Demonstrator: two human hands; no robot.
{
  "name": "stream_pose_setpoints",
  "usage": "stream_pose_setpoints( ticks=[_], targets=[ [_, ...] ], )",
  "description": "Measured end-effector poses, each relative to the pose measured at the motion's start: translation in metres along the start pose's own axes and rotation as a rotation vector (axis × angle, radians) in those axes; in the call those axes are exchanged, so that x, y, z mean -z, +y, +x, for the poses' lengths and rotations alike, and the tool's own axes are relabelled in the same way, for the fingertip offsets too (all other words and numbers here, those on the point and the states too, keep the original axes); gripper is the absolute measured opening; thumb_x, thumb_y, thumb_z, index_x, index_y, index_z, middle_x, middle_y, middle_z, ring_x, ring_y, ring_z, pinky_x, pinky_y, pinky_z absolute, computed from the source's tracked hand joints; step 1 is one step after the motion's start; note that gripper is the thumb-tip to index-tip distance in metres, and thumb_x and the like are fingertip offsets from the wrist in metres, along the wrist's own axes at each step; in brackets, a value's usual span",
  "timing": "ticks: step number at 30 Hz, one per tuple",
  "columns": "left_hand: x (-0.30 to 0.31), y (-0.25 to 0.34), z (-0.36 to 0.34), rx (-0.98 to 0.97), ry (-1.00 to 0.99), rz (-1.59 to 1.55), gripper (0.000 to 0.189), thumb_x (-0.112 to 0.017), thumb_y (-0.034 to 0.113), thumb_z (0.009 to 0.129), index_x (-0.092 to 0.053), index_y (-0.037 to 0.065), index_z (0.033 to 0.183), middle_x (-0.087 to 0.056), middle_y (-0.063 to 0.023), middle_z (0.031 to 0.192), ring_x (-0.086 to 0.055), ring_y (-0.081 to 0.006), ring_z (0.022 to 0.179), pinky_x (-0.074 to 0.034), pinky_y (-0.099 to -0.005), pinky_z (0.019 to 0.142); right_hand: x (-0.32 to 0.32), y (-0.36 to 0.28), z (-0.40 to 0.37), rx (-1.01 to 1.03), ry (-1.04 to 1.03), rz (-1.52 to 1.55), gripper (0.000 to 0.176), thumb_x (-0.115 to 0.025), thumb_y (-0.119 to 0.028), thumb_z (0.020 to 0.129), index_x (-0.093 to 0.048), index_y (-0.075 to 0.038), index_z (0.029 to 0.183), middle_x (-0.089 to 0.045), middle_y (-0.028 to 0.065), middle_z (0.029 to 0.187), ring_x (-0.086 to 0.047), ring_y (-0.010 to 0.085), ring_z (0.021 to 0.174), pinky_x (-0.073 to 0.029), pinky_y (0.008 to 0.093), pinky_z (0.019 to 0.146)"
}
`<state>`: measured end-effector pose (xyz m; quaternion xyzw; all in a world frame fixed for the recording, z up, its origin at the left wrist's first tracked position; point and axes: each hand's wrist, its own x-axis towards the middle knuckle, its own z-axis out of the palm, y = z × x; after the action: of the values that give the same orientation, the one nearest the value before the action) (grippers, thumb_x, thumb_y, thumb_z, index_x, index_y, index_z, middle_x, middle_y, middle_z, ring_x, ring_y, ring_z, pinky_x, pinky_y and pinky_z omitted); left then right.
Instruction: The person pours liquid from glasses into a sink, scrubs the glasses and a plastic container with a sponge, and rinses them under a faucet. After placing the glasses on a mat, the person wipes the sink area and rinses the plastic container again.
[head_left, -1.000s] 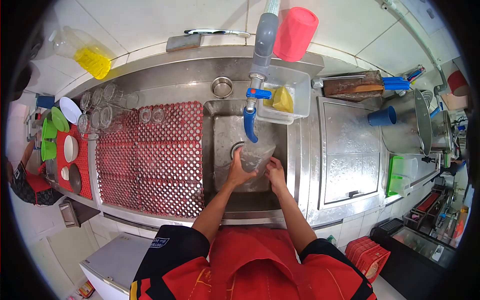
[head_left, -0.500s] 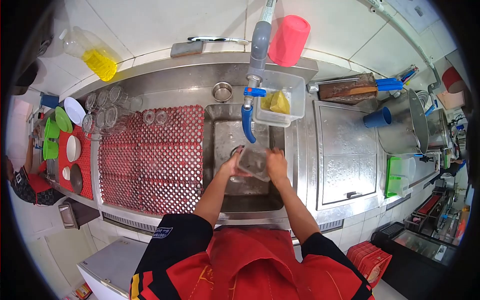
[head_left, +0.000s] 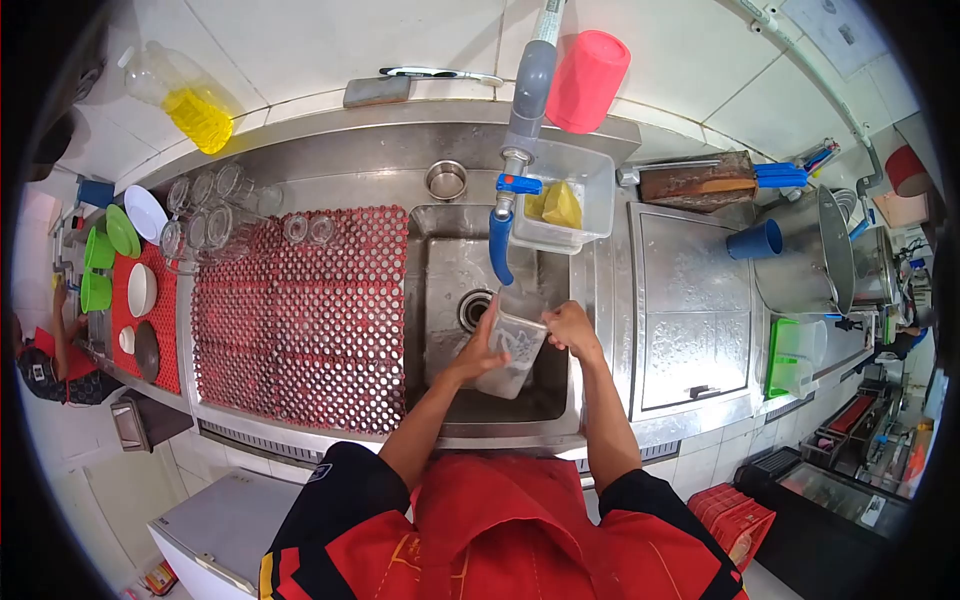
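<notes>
Over the steel sink [head_left: 425, 320], a clear plastic container [head_left: 515, 345] is tilted, its upper end close below the blue tap spout [head_left: 500, 250]. My left hand [head_left: 478, 355] grips its left side, thumb across the near face. On the other side my right hand [head_left: 572, 330] is closed at the upper right edge, with its fingertips partly hidden. The round drain [head_left: 476, 310] shows just left of the container.
Left of the sink lies a red perforated mat [head_left: 300, 320] with upturned glass mugs [head_left: 225, 225] at its back. A clear tub [head_left: 590, 215] with yellow sponges [head_left: 560, 205] stands behind the sink. At far left, another person [head_left: 65, 360] works. A steel pot [head_left: 800, 260] stands right.
The container has tipped and swung round, now lying lengthwise toward me and uncovering the drain. My left hand has moved lower along its side; my right hand has shifted slightly right.
</notes>
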<state>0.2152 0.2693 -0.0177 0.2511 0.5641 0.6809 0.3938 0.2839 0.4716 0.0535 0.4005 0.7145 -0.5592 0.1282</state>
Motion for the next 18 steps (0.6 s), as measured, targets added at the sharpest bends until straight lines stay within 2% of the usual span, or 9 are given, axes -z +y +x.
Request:
stream_pose_setpoints(
  ticks=[3, 6, 9, 10, 12, 13, 15, 16, 18],
  targets=[
    [-0.003, 0.019, 0.001, -0.010, 0.031, 0.125, 0.112, -0.081, 0.038, 0.071, -0.009, 0.008, 0.152, -0.025, -0.0147, 0.152, -0.028, -0.0266, 0.138, -0.023, -0.0366, 0.112, 0.001, 0.001, -0.003, 0.018, -0.060, 0.160, 0.032, -0.059, -0.017, 0.087, -0.058, 0.008, 0.067, -0.054, 0.0091, 0.052, -0.047, 0.0132, 0.035, -0.033, 0.0294, 0.030],
    [0.008, 0.007, 0.013, 0.106, -0.034, -0.138, 0.111, -0.083, 0.023, 0.067, -0.012, 0.006, 0.151, -0.032, -0.0130, 0.148, -0.033, -0.0246, 0.135, -0.026, -0.0352, 0.109, -0.004, -0.028, -0.031, -0.074, 0.010, 0.109, 0.040, -0.058, -0.027, 0.091, -0.060, 0.007, 0.071, -0.059, 0.0143, 0.061, -0.058, 0.0235, 0.048, -0.044, 0.0379, 0.041],
    [0.023, -0.003, 0.022, 0.243, -0.067, -0.221, 0.098, -0.080, 0.019, 0.068, -0.025, 0.003, 0.147, -0.045, -0.0117, 0.138, -0.044, -0.0233, 0.126, -0.035, -0.0358, 0.104, -0.017, -0.007, -0.033, 0.355, 0.437, -0.559, 0.048, -0.053, -0.040, 0.093, -0.063, 0.006, 0.085, -0.063, 0.0229, 0.088, -0.064, 0.0362, 0.080, -0.051, 0.0475, 0.071],
    [0.032, -0.012, 0.024, 0.368, -0.061, -0.362, 0.091, -0.080, 0.019, 0.068, -0.031, 0.002, 0.143, -0.050, -0.0118, 0.134, -0.048, -0.0235, 0.122, -0.038, -0.0364, 0.102, -0.017, -0.014, -0.046, 0.323, 0.350, -0.414, 0.040, -0.059, -0.036, 0.091, -0.061, 0.004, 0.096, -0.055, 0.0269, 0.112, -0.054, 0.0424, 0.106, -0.043, 0.0499, 0.092],
    [0.055, -0.037, 0.025, 0.621, -0.043, -0.642, 0.077, -0.078, 0.018, 0.069, -0.043, 0.002, 0.136, -0.058, -0.0119, 0.124, -0.056, -0.0240, 0.114, -0.044, -0.0376, 0.097, -0.018, -0.020, -0.061, 0.618, 0.436, -0.429, 0.035, -0.065, -0.029, 0.087, -0.059, 0.003, 0.099, -0.053, 0.0256, 0.116, -0.053, 0.0418, 0.109, -0.043, 0.0479, 0.093],
    [0.068, -0.056, 0.023, 0.636, -0.011, -0.600, 0.071, -0.077, 0.019, 0.071, -0.047, 0.002, 0.133, -0.060, -0.0116, 0.120, -0.058, -0.0245, 0.110, -0.045, -0.0383, 0.095, -0.018, -0.022, -0.063, 0.766, 0.477, -0.434, 0.034, -0.068, -0.025, 0.085, -0.057, 0.003, 0.101, -0.052, 0.0250, 0.118, -0.052, 0.0415, 0.110, -0.043, 0.0469, 0.093],
    [0.092, -0.093, 0.021, 0.663, 0.049, -0.516, 0.058, -0.074, 0.021, 0.074, -0.054, 0.003, 0.125, -0.065, -0.0110, 0.111, -0.063, -0.0253, 0.101, -0.049, -0.0398, 0.091, -0.018, -0.025, -0.063, 0.822, 0.521, -0.388, 0.033, -0.070, -0.023, 0.083, -0.058, 0.003, 0.097, -0.055, 0.0248, 0.112, -0.051, 0.0413, 0.109, -0.042, 0.0469, 0.094],
    [0.098, -0.100, 0.023, 0.638, -0.066, -0.624, 0.056, -0.073, 0.022, 0.075, -0.055, 0.002, 0.124, -0.064, -0.0112, 0.113, -0.063, -0.0249, 0.101, -0.049, -0.0397, 0.091, -0.017, -0.026, -0.062, 0.850, 0.543, -0.367, 0.033, -0.071, -0.022, 0.081, -0.058, 0.004, 0.096, -0.056, 0.0247, 0.109, -0.051, 0.0412, 0.108, -0.041, 0.0469, 0.094],
    [0.105, -0.104, 0.027, 0.589, -0.299, -0.836, 0.052, -0.071, 0.024, 0.078, -0.056, 0.001, 0.122, -0.062, -0.0115, 0.118, -0.062, -0.0240, 0.101, -0.048, -0.0395, 0.092, -0.006, -0.013, -0.051, 0.778, 0.278, -0.346, 0.027, -0.072, -0.021, 0.080, -0.059, 0.000, 0.090, -0.059, 0.0207, 0.102, -0.054, 0.0376, 0.103, -0.040, 0.0456, 0.094]
  ],
)
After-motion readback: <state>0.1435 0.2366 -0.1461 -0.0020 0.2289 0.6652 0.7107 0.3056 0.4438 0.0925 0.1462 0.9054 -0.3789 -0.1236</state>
